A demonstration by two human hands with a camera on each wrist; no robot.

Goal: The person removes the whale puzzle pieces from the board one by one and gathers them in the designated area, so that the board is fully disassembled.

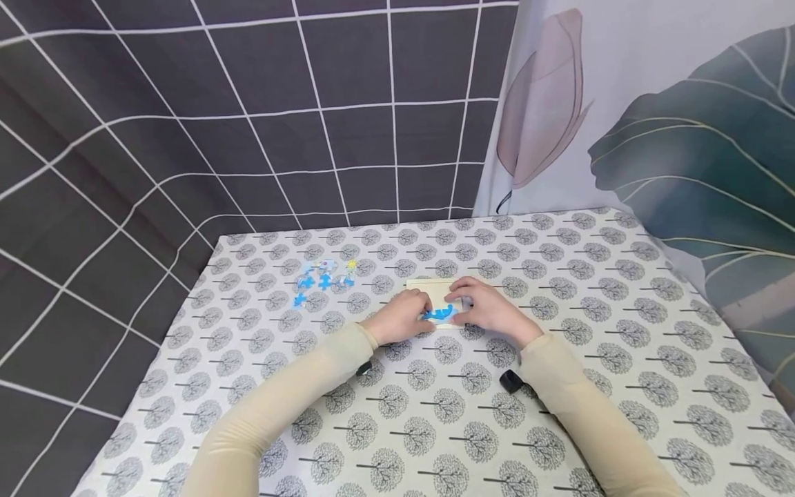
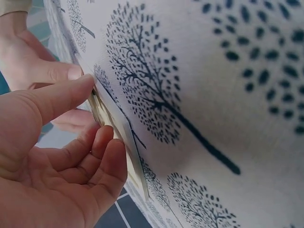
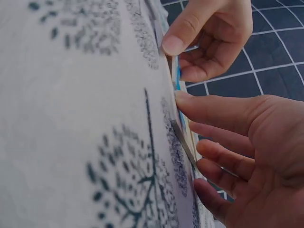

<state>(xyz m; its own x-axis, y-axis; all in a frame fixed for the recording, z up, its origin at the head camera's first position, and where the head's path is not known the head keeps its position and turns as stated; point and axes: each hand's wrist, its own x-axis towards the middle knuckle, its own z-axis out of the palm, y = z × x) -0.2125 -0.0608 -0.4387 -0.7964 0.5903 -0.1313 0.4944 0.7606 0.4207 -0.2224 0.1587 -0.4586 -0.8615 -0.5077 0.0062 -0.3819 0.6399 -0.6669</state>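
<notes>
A pale wooden puzzle tray (image 1: 428, 284) lies on the table between both hands. Blue puzzle pieces (image 1: 439, 313) sit together along its near side. My left hand (image 1: 402, 317) is at the tray's left near corner, thumb and curled fingers pinching at the blue puzzle piece there, which they mostly hide. From the right, my right hand (image 1: 491, 308) reaches over the tray, its thumb touching the near blue pieces and its other fingers spread over the right side. The left wrist view shows the tray edge (image 2: 133, 161) beside the left fingertips (image 2: 114, 152). In the right wrist view, the right thumb meets the near edge.
Loose blue puzzle pieces (image 1: 325, 281) lie on the table to the left of the tray, with a yellow one (image 1: 352, 264) among them. A tree-patterned cloth (image 1: 397, 428) covers the table. Dark gridded fabric (image 1: 354, 69) hangs behind and at left, a leaf-print curtain (image 1: 621, 55) at right.
</notes>
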